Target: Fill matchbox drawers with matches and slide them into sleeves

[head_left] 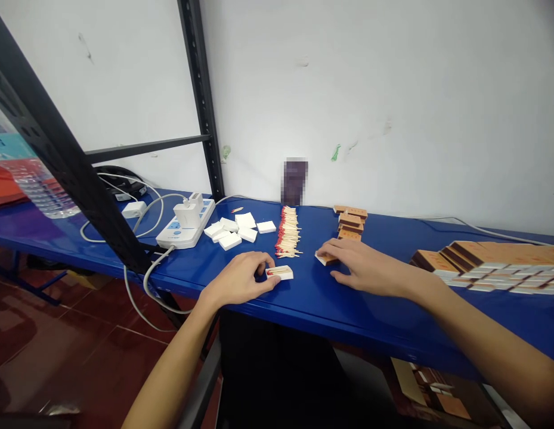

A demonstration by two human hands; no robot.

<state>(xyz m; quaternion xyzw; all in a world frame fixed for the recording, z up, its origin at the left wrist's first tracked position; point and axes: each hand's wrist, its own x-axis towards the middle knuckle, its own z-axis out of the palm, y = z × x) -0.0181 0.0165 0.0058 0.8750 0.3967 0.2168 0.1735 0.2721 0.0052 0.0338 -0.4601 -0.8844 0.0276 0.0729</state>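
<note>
Here, our left hand [241,279] pinches a white rectangular cardboard tray [286,276], red-tipped wooden matches [277,271] inside, our right hand [367,266] touches an orange-and-white cardboard matchbox [323,258], grip indeterminable.

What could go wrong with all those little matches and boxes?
The open tray in the left grip has matches in it, so a tilt might spill them. The loose pile lies just behind that tray, so a bump could scatter it. And the right arm reaches close by the stacked boxes, so swinging it outward might knock some over.
</note>
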